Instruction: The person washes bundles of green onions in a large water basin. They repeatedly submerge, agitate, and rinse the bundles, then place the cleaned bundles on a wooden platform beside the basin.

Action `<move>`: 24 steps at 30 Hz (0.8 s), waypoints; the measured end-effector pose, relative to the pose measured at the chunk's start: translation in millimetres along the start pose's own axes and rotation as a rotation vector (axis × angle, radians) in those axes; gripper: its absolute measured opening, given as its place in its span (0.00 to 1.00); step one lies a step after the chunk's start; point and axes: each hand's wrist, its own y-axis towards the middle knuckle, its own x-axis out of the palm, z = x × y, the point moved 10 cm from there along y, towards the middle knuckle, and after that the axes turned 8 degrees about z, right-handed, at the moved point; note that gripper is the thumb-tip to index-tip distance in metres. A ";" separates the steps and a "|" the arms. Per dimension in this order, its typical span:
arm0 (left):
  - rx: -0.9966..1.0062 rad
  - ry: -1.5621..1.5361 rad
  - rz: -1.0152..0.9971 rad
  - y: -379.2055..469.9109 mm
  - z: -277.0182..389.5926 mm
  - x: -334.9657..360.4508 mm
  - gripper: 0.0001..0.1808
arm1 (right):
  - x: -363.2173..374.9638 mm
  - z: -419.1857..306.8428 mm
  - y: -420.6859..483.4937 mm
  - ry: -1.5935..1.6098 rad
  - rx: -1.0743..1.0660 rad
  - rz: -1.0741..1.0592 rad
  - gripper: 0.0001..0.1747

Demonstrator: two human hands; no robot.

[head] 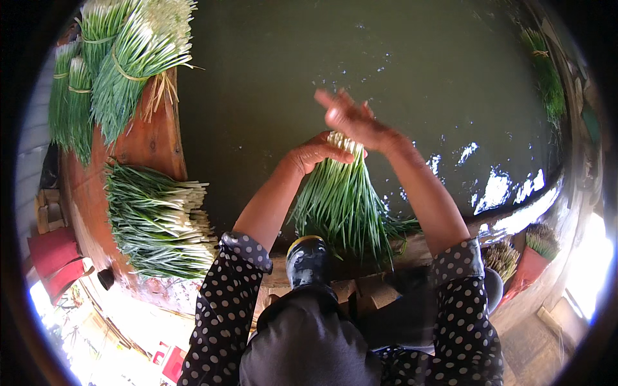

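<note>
My left hand (318,153) grips a bunch of long green chives (340,193) just below their pale cut ends. The ends point away from me, and the leaves hang towards my boot. Blurred by motion, my right hand (350,118) is over those pale ends with its fingers spread and nothing seen in them. Whether its heel touches the bunch I cannot tell. Both hands are above murky green water (270,62). To the left, a loose pile of chives (154,222) lies on a reddish wooden board (161,140), white ends towards the water.
Several tied chive bundles (140,53) stand on the board's far end, with dry straw strips (161,91) beside them. Another tied bundle (545,72) is at the right rim. My rubber boot (306,260) rests by the near edge. Bundled stalks (502,260) and a red-wrapped bunch (526,270) are right.
</note>
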 end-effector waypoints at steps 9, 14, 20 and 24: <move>-0.070 -0.121 0.251 -1.5 -13.9 -35.5 0.21 | -18.0 52.7 -39.5 0.419 0.343 0.123 0.52; -0.021 -0.091 0.268 -1.0 -0.5 -30.6 0.19 | 62.2 46.5 -73.0 0.575 0.196 -0.148 0.52; -0.126 0.002 0.464 -5.8 -56.2 -62.2 0.14 | 128.9 77.1 -78.0 0.734 0.280 -0.129 0.42; -0.059 -0.159 0.532 -7.8 -81.9 -91.4 0.14 | 151.4 85.1 -82.5 0.547 0.387 -0.235 0.41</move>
